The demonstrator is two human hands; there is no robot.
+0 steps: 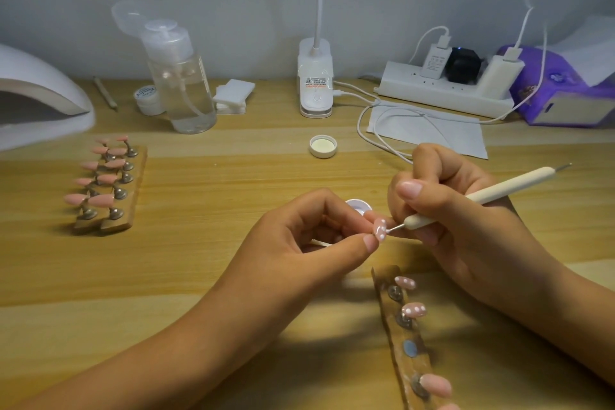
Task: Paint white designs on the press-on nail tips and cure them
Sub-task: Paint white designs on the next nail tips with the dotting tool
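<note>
Two hands work over the middle of the bench [233,176], toward its front edge. The left hand [299,243] pinches a pink tip [380,230] between thumb and forefinger; white dots show on its face. The right hand [449,210] grips the tool [482,198] pen-fashion, fingers curled round the shaft. The tool's metal point is at the tip's edge; contact cannot be confirmed.

Handling, as judged: the tip is very light, thin, stiff and glossy, so it is liable to slip or flick away under a hard pinch. Wet dots would smear at a touch. It should be held by the side edges or underside, never across the painted face.

The strip [399,280] lies at the front edge under the right wrist. It carries two dotted tips [414,309], one plain tip [436,384] and one bare stud [410,348], presumably this tip's seat. The right forearm hangs close above them: smear risk.

The pot [357,206] stands just behind the left fingers, partly hidden; its lid [322,146] lies further back. A rack [138,176] of plain tips sits near the left edge, with the curing lamp [33,93] at the back left corner. A bottle [181,83] and clip light [315,83] stand along the back edge, and a power strip [442,90] sits back right. One cable [366,133] loops close to the right hand. The way from the hands to the curing lamp crosses the rack.
</note>
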